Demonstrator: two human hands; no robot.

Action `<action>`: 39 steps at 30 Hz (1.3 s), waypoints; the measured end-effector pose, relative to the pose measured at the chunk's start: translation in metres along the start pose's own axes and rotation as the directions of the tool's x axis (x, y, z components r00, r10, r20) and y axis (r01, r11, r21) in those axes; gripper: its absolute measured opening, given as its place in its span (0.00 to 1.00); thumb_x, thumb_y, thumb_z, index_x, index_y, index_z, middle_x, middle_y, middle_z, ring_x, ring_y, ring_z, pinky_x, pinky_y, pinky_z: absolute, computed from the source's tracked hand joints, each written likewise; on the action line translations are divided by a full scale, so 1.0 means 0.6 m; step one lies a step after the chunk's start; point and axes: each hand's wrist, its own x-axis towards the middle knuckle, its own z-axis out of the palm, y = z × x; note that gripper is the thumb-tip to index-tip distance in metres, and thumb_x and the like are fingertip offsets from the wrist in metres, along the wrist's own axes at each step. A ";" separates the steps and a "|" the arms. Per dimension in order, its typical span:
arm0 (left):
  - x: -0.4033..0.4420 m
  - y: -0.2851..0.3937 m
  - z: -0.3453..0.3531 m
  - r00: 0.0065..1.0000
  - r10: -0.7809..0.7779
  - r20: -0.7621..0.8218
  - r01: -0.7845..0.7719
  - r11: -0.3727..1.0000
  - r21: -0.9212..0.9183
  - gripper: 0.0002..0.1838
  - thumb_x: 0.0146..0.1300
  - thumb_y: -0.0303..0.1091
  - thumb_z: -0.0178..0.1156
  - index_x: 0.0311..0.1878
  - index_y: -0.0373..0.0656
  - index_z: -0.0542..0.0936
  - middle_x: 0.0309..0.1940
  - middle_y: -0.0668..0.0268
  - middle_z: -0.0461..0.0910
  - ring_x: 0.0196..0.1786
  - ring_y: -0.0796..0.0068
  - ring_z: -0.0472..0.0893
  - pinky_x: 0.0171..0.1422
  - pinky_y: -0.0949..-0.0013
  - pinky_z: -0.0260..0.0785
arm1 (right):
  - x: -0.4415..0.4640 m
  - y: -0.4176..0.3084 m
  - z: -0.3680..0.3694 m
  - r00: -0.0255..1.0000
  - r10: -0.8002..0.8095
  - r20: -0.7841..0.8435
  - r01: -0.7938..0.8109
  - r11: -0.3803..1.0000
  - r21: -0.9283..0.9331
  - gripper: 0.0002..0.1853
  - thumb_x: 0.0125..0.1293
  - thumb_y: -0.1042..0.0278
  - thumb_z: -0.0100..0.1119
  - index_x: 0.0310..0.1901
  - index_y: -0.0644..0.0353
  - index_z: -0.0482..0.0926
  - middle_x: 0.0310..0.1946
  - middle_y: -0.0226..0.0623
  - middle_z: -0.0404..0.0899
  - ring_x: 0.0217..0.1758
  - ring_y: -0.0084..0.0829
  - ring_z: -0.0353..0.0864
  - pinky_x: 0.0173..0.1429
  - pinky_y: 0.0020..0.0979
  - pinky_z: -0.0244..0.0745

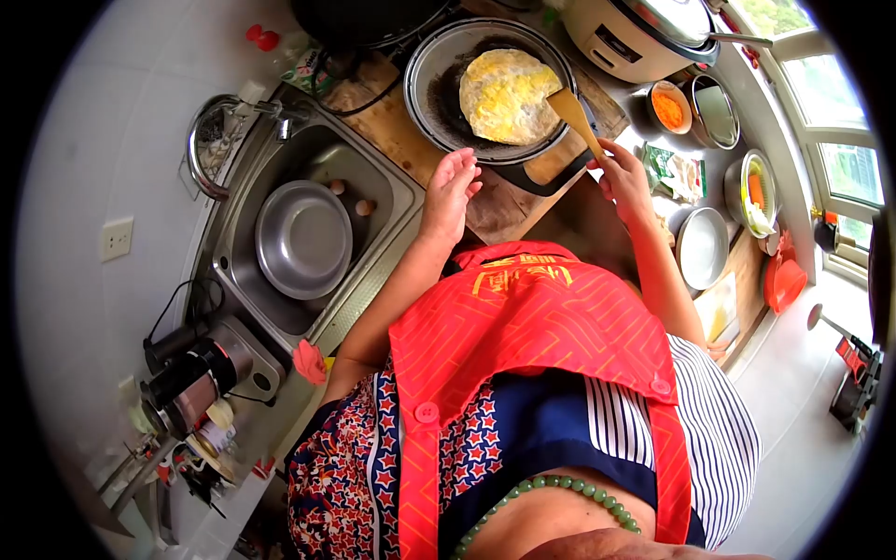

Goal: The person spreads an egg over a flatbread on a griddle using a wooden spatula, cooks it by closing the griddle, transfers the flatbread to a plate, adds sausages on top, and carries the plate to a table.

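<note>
A round, flat fried egg (504, 98) lies in a dark frying pan (431, 103) on the wooden counter. My right hand (623, 179) is closed around the handle of a wooden spatula (577, 119), whose blade touches the egg's right edge. My left hand (452, 193) hovers by the near left rim of the pan, holding nothing, its fingers loosely curled and apart. The pan's black handle (541, 182) points toward me, between my two hands.
Left is a sink (245, 245) holding a metal basin (303, 240) and eggshells (365, 207). A rice cooker (621, 45) stands behind, right of the pan. Along the right are a bowl of shredded orange food (668, 107), a metal plate (702, 248) and a vegetable bowl (752, 191).
</note>
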 end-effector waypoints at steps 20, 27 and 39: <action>0.000 0.011 -0.029 0.999 0.029 -0.025 -0.028 0.999 0.029 0.15 0.67 0.30 0.55 0.56 0.40 0.73 0.48 0.68 0.74 0.46 0.80 0.74 0.48 0.76 0.68 | -0.094 0.012 0.057 0.982 0.171 0.086 -0.191 0.890 0.414 0.22 0.68 0.75 0.44 0.64 0.65 0.64 0.36 0.34 0.76 0.19 0.17 0.61 0.19 0.18 0.55; -0.002 0.013 -0.025 0.999 0.017 -0.027 -0.015 0.998 0.060 0.14 0.67 0.30 0.55 0.55 0.40 0.74 0.47 0.69 0.74 0.45 0.81 0.74 0.46 0.77 0.68 | -0.007 0.035 0.043 0.995 0.098 0.012 -0.088 0.831 0.550 0.25 0.66 0.78 0.44 0.66 0.67 0.59 0.35 0.38 0.76 0.21 0.17 0.61 0.20 0.17 0.57; -0.004 0.006 -0.034 1.000 0.008 -0.017 -0.007 0.996 0.090 0.14 0.68 0.31 0.55 0.56 0.43 0.74 0.48 0.69 0.75 0.47 0.79 0.75 0.48 0.74 0.68 | 0.023 0.058 0.087 0.958 0.152 0.241 -0.285 0.526 0.801 0.22 0.69 0.78 0.40 0.65 0.62 0.59 0.36 0.35 0.74 0.18 0.13 0.57 0.17 0.13 0.53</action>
